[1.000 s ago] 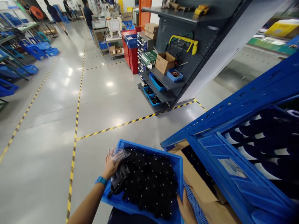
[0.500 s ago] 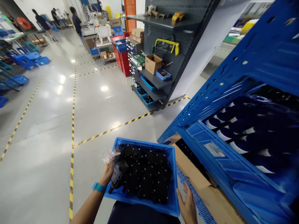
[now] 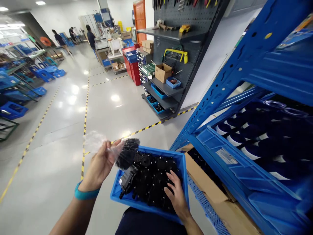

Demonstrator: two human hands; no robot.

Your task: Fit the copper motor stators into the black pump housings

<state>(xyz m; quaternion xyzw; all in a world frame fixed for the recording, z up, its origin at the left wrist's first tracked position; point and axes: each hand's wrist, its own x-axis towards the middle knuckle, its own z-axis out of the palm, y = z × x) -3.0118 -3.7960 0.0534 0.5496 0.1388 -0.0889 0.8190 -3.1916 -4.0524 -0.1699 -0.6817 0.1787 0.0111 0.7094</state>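
My left hand, with a teal band at the wrist, is closed on a clear plastic bag of small black parts, lifted over the left rear corner of a blue bin. Rows of black housings with shiny screws fill the bin, which rests at my lap. One greyish part lies at the bin's left side. My right hand is over the housings at the right, fingers spread and holding nothing; whether the fingertips touch them I cannot tell.
On the right, a blue rack holds a bin of dark rolls, with a cardboard box below. Ahead stands a grey tool shelf beside a red cabinet. Several people are in the far left background.
My left hand has raised the bag up and leftward from the bin. My right hand has moved from outside the bin's right edge to over the housings. The view has tilted up a little.
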